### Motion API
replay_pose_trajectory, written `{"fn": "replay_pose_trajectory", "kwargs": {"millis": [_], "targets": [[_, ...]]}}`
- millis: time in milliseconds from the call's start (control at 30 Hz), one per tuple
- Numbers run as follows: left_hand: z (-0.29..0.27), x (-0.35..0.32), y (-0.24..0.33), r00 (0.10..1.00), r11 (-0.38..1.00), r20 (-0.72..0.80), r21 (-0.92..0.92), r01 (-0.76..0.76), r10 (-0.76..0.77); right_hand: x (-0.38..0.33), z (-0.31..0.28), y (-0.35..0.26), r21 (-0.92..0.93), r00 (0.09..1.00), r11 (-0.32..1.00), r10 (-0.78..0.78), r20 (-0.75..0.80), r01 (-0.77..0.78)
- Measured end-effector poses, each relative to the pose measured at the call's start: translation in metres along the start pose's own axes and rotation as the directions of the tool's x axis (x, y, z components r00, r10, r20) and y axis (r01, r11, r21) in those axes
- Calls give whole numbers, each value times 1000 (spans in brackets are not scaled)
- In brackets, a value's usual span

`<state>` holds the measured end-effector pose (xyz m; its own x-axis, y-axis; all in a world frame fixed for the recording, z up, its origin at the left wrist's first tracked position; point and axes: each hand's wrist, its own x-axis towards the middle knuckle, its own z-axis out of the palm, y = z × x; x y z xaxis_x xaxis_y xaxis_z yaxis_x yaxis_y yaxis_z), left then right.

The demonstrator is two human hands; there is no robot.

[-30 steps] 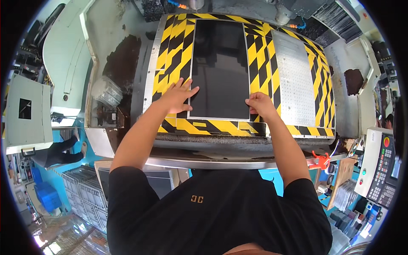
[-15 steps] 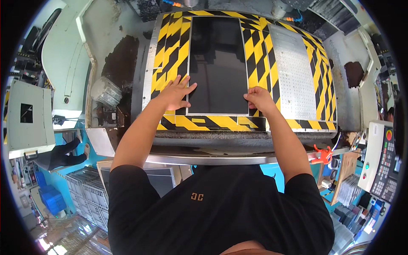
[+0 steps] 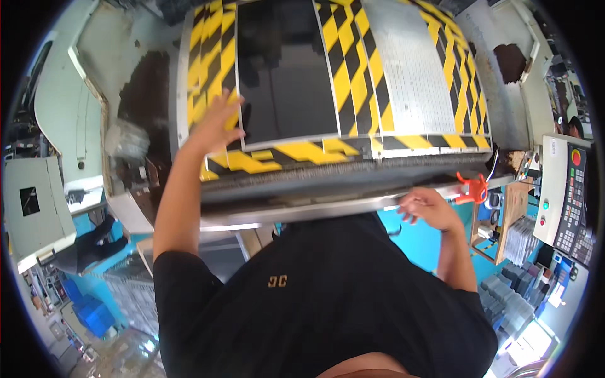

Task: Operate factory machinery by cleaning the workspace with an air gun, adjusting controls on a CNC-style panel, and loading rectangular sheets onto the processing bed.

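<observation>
A dark, glossy rectangular panel (image 3: 287, 82) with a pale edge lies on a machine bed covered in yellow-and-black striped tape (image 3: 350, 69). My left hand (image 3: 215, 129) is over the tape by the panel's left edge, with spread fingers and nothing in it. Slight blur keeps me from telling whether it touches the surface. Back from the bed, my right hand (image 3: 432, 208) hovers by the metal front rail (image 3: 302, 213). Its fingers are loosely bent and apart, and I see nothing in them.
A perforated metal plate (image 3: 406, 69) lies right of the panel. An orange-red trigger-handled tool (image 3: 474, 189) hangs at the rail's right end. Farther right stands a control panel (image 3: 564, 195) with buttons. At left, a cloudy cylindrical object (image 3: 128, 138) sits inside the machine.
My right hand has left the panel's right edge and drawn back toward me to the front rail. My left hand has shifted slightly off the panel's edge. The whole view has tilted and shifted.
</observation>
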<state>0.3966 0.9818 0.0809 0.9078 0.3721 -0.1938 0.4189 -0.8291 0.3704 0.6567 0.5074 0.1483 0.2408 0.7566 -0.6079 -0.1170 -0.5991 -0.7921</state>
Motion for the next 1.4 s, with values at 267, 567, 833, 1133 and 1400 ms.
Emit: {"fn": "replay_pose_trajectory", "kwargs": {"millis": [267, 567, 833, 1133, 1400], "targets": [[34, -227, 20, 321, 713, -641, -572, 405, -697, -75, -116, 149, -176, 615, 891, 135, -777, -418], [254, -432, 86, -416, -455, 223, -639, 620, -881, -98, -179, 136, -590, 597, 801, -426, -680, -101], [276, -421, 126, -522, -642, 386, -568, 516, -761, -85, -184, 49, -259, 715, 955, -280, -641, 142], [301, -444, 132, -63, -514, 511, -854, 76, -858, -84, -95, -1, -932, 915, 358, -356, -188, -53], [335, -499, 114, 62, -492, 511, -777, -393, -857, -65, -87, -3, -920, 912, 350, -294, -286, -175]]}}
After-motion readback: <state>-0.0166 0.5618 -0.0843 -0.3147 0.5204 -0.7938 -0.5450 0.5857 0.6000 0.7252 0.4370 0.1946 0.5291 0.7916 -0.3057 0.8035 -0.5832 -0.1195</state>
